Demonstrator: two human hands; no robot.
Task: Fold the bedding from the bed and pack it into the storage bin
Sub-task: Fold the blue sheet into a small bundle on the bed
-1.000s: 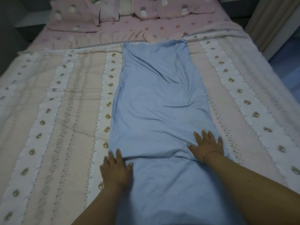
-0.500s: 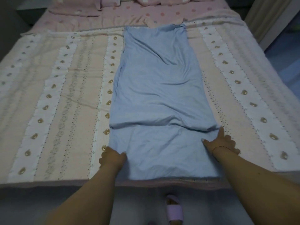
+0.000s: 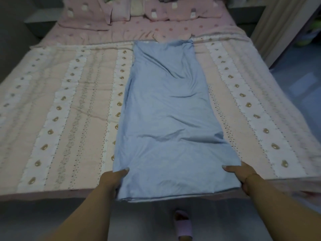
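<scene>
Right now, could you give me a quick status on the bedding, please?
Both hands, left and right, pinch the near corners. Blue sheet lies in a long strip on the quilt. Nothing in the way.

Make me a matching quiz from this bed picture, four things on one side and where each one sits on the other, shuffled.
Things:
1. long folded light-blue sheet
2. pink patterned pillows
3. pink slipper
4. left hand

Places:
A. on the floor below the bed's foot
B. gripping the sheet's near left corner
C. at the head of the bed
D. lengthwise along the middle of the striped quilt

Pairs: 1-D, 2-C, 3-A, 4-B
</scene>
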